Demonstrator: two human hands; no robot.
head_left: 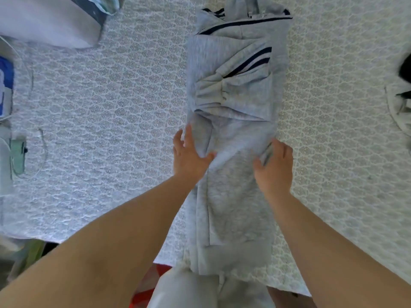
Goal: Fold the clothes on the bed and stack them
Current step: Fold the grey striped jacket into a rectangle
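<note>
A light grey zip hoodie (233,96) with dark navy stripes lies lengthwise on the patterned bedspread (111,107), its sleeves folded in across the body. My left hand (189,156) grips the garment's left edge near its middle, thumb on top of the cloth and fingers under the edge. On the opposite edge, at the same height, my right hand (274,165) pinches a bunched fold of the fabric. The hem end hangs toward me over the bed's edge.
A white folded garment (49,21) lies at the top left. More clothes, blue and white (5,85), sit at the left edge. A dark and pale item (400,101) lies at the right edge. Bare bedspread lies on both sides of the hoodie.
</note>
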